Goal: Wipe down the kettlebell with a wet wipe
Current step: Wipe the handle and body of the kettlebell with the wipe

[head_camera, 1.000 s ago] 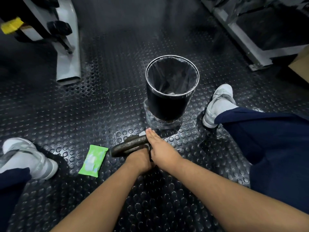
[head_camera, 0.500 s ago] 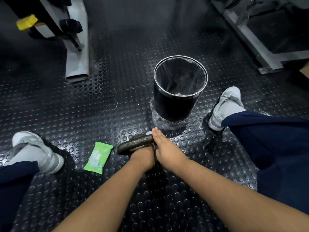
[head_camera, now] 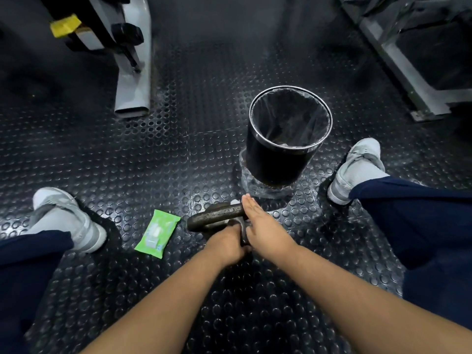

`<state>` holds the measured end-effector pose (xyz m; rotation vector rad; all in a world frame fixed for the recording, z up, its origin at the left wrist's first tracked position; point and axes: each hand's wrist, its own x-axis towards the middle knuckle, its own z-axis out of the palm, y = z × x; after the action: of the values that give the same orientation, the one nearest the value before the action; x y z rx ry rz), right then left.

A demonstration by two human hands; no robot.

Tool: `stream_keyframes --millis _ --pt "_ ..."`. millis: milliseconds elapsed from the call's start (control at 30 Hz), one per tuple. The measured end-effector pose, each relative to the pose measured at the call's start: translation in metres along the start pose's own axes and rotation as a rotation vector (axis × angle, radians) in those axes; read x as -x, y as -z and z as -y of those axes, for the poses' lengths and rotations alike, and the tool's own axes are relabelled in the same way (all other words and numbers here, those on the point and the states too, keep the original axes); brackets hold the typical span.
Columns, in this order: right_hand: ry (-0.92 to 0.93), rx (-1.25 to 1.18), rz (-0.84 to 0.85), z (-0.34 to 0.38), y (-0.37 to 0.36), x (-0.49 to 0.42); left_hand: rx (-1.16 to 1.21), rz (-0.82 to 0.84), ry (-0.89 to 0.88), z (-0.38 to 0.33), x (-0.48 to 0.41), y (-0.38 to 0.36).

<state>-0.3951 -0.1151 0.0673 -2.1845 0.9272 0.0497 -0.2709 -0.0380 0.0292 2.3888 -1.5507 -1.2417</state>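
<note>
The dark iron kettlebell (head_camera: 215, 215) sits on the floor between my legs. Only its handle and a bit of its top show; my hands hide the body. My left hand (head_camera: 226, 242) is curled around it on the near side, below the handle. My right hand (head_camera: 265, 229) lies on its right side with the fingers stretched forward, pressing a white wet wipe (head_camera: 234, 201) against the metal. Just a small corner of the wipe peeks out past my fingertips. A green pack of wet wipes (head_camera: 156, 233) lies flat on the floor left of the kettlebell.
A black waste bin (head_camera: 278, 164) with a clear liner stands just beyond the kettlebell. My grey shoes (head_camera: 63, 218) (head_camera: 357, 169) flank the spot. A grey machine foot (head_camera: 134, 80) is at back left and a metal frame (head_camera: 408, 80) at back right. The floor is studded black rubber.
The view has drifted so everything sits a little further right in the frame. Both hands stay on the kettlebell, with the right hand's fingers shifting only slightly along it.
</note>
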Motion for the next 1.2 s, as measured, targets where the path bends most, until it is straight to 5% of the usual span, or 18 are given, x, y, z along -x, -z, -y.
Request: stream_keyframes --millis 133,300,500,700,1000,1200 --pt "-0.006 -0.01 -0.004 0.0 0.0 0.0 -0.25 0.014 0.035 -0.014 -0.006 0.012" --pt "0.0 -0.02 -0.007 -0.002 0.0 -0.001 0.138 -0.047 -0.062 -0.003 0.018 -0.001" --pt "-0.005 -0.031 -0.01 -0.004 -0.003 -0.001 0.226 -0.064 -0.076 -0.001 0.015 -0.005" --pt "0.0 -0.031 -0.01 -0.003 -0.001 -0.002 -0.337 0.123 0.012 -0.016 -0.013 0.02" --pt "-0.002 -0.049 -0.012 0.0 0.002 0.0 0.228 0.056 -0.053 -0.003 0.012 0.014" --pt "-0.018 -0.048 0.012 0.003 0.006 0.003 -0.113 0.117 0.008 -0.009 0.01 0.026"
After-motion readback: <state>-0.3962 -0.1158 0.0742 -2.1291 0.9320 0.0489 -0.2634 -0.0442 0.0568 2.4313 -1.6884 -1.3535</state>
